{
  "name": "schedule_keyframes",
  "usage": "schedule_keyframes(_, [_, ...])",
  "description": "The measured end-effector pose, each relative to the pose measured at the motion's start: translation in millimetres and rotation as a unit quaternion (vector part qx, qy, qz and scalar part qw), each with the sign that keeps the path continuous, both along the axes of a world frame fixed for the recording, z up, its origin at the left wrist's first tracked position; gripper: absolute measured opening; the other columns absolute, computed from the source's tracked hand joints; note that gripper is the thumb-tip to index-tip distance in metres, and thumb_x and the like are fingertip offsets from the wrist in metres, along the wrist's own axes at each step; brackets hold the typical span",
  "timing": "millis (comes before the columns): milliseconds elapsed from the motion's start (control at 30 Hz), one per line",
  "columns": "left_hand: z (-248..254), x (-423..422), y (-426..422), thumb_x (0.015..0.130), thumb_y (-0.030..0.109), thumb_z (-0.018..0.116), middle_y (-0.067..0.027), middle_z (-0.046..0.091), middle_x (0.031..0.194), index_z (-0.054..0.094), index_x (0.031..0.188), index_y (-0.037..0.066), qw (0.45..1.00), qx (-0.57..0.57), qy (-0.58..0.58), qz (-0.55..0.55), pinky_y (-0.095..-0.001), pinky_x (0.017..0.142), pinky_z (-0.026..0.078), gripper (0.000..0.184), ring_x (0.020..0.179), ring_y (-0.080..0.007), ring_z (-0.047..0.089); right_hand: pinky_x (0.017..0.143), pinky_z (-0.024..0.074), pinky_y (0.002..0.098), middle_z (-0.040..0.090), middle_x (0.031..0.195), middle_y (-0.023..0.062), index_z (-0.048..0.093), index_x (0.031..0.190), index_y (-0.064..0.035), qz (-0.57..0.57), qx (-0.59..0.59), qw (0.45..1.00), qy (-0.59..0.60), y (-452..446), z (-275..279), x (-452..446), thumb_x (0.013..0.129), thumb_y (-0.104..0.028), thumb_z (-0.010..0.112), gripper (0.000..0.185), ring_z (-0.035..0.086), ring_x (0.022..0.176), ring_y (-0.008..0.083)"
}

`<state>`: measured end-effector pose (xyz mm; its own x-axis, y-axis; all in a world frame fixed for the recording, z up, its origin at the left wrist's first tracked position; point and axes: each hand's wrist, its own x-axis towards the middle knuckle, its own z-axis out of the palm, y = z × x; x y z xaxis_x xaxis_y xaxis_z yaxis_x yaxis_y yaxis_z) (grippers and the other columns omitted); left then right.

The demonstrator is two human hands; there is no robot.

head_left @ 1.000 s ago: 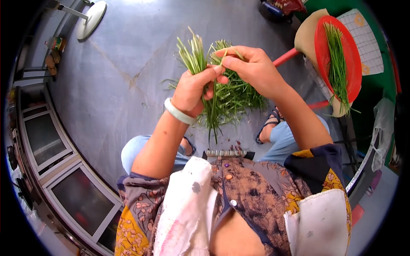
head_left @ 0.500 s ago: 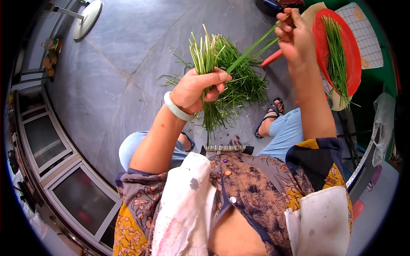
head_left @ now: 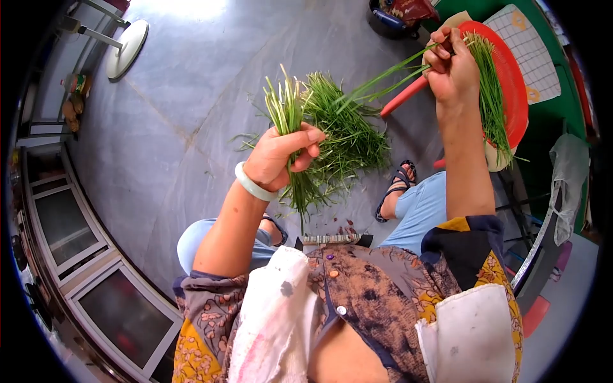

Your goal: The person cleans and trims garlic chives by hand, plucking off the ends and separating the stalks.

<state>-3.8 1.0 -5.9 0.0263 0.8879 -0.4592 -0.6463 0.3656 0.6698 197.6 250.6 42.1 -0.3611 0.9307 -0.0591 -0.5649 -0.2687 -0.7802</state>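
My left hand [head_left: 280, 156], with a pale bangle at the wrist, is closed around an upright bunch of garlic chives [head_left: 285, 110]. The pale stem ends point up and the green blades hang below the fist. Off to the right, my raised right hand [head_left: 451, 71] pinches a few loose chive strands [head_left: 391, 76], which stretch down and left toward the floor pile. That pile of chives [head_left: 353, 131] lies on the grey floor between and beyond my hands. Just right of my right hand, more chives [head_left: 490, 102] lie in a red plastic basket [head_left: 518, 105].
A red bar [head_left: 405, 96] slants out beside the basket. At the top stands a dark pot-like container [head_left: 387, 19]. A white round stand base [head_left: 129, 50] is at upper left, glass-fronted cabinets [head_left: 124, 313] line the left, and a plastic bag [head_left: 568, 179] hangs at right.
My right hand has drawn the strands right and slightly down, so they no longer reach my left fist. My left hand keeps the bunch. The view has shifted a little.
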Motion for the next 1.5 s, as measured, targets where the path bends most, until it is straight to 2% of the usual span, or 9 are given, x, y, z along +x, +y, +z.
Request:
schedule_keyframes(100, [-3.7,-3.3,-1.1,0.088,0.016,0.061,-0.0032,0.06,0.071,0.062,0.093,0.003,1.0,0.008,-0.012,0.004,-0.0222,0.042,0.031,0.013,0.047,-0.0089,0.042,0.051,0.0291,0.0205,0.054,0.074,0.0039,0.058,0.094,-0.0027,0.013,0.032,0.999,0.001,0.3,6.5,6.4,0.099,-0.023,0.049,0.023,0.04,0.058,0.0065])
schedule_keyframes(233, [-3.8,-4.4,-3.6,0.091,0.02,0.054,-0.0055,0.06,0.078,0.059,0.105,0.001,0.995,0.068,-0.074,-0.012,-0.0223,0.045,0.033,0.024,0.049,-0.0095,0.043,0.048,0.0268,0.0172,0.051,0.067,-0.0044,0.067,0.097,-0.0052,0.09,0.067,0.973,-0.2,-24.9,10.2,-13.3,0.096,-0.025,0.054,0.023,0.038,0.06,0.0014])
schedule_keyframes(333, [-6.3,-5.5,-3.6,0.091,0.019,0.052,-0.0071,0.06,0.079,0.057,0.108,-0.001,0.988,0.096,-0.121,-0.015,-0.0228,0.045,0.035,0.027,0.048,-0.0102,0.043,0.057,0.0367,0.0207,0.055,0.07,-0.0036,0.066,0.104,-0.0044,0.23,0.233,0.855,-0.403,-50.9,16.9,-25.6,0.098,-0.025,0.047,0.029,0.045,0.065,0.0045])
schedule_keyframes(433, [-6.4,-5.7,-4.0,0.09,0.02,0.05,-0.0087,0.06,0.08,0.056,0.109,-0.003,0.984,0.11,-0.138,-0.018,-0.0228,0.045,0.036,0.03,0.048,-0.0111,0.043,0.069,0.0423,0.0239,0.06,0.076,-0.0017,0.065,0.106,-0.0047,0.324,0.337,0.804,-0.369,-65.9,-2.2,-36.2,0.099,-0.029,0.044,0.033,0.051,0.072,0.0078])
schedule_keyframes(533, [-5.5,-5.2,-5.0,0.089,0.021,0.049,-0.0094,0.059,0.08,0.056,0.109,-0.003,0.983,0.118,-0.14,-0.024,-0.0227,0.046,0.036,0.031,0.048,-0.0119,0.043,0.076,0.0435,0.0259,0.062,0.082,-0.0001,0.064,0.108,-0.0045,0.351,0.332,0.825,-0.295,-85.5,-25.1,-51.9,0.1,-0.032,0.043,0.036,0.054,0.078,0.0099])
schedule_keyframes(667, [-6.9,-2.5,-3.4,0.089,0.022,0.049,-0.0092,0.059,0.079,0.056,0.108,-0.002,0.982,0.113,-0.148,-0.036,-0.0232,0.046,0.036,0.032,0.048,-0.0124,0.043,0.062,0.0399,0.0213,0.061,0.08,-0.0001,0.065,0.105,-0.0033,0.378,0.06,0.887,-0.259,-112.2,-22.3,-63.7,0.097,-0.032,0.05,0.033,0.053,0.072,0.0061])
schedule_keyframes(933, [0.2,1.5,-1.3,0.092,0.022,0.051,-0.0066,0.056,0.07,0.059,0.098,0.001,0.998,0.05,-0.039,0.008,-0.0252,0.048,0.038,0.024,0.052,-0.0142,0.047,0.042,0.0209,0.0184,0.057,0.072,-0.003,0.066,0.086,-0.0042,0.215,-0.01,0.964,-0.158,-94.0,-14.0,-63.6,0.089,-0.015,0.062,0.012,0.033,0.048,-0.0005])
schedule_keyframes(1233, [-17.7,-12.6,2.0,0.093,0.02,0.054,-0.0006,0.054,0.066,0.061,0.093,0.004,0.986,-0.013,-0.063,0.152,-0.0227,0.046,0.033,0.017,0.049,-0.0101,0.041,0.042,0.0205,0.0183,0.058,0.074,-0.0026,0.066,0.095,-0.0029,0.143,0.013,0.983,-0.11,-40.5,2.5,-26.5,0.092,-0.016,0.06,0.015,0.029,0.047,0.0008])
schedule_keyframes(1500, [-14.5,-11.4,7.5,0.092,0.016,0.055,-0.0009,0.056,0.069,0.059,0.101,0.003,0.987,-0.018,-0.024,0.157,-0.0225,0.046,0.033,0.017,0.05,-0.0092,0.041,0.041,0.019,0.0185,0.058,0.074,-0.0019,0.066,0.092,-0.0023,0.177,0.006,0.977,-0.116,-45.4,-0.1,-27.0,0.093,-0.015,0.057,0.016,0.028,0.046,0.0001])
